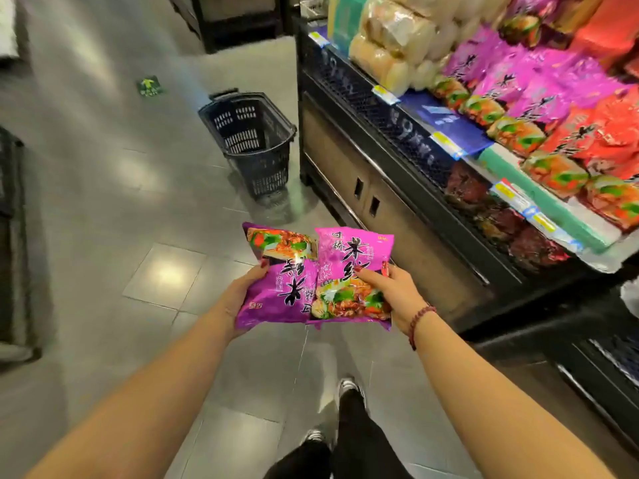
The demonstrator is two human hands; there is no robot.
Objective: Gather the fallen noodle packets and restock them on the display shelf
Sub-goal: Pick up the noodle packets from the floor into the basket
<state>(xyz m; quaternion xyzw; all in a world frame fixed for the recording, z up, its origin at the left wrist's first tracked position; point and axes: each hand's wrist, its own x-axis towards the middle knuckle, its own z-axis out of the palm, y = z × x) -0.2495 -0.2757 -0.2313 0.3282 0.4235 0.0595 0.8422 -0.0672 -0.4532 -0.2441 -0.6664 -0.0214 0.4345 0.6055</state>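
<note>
A dark plastic shopping basket (252, 140) stands on the grey tiled floor (103, 202) at upper centre, with a green arrow sticker (149, 86) at upper left and bagged bread (390, 46) at the top right of centre.

Left packet (276, 292), held in my left grip (238, 292): purple, black characters, with a red, green and orange food picture at one end. Right packet (349, 264), held in my right grip (394, 288): brighter magenta, with the same black characters and food picture. Nails: red. Bracelet (418, 323): dark red beads. Display shelf (380, 133): black mesh front, blue and yellow price labels, stocked with magenta packets (539, 81) and red packets (605, 133). Basket (252, 140): black, latticed. Floor (103, 202): grey tiles.
</note>
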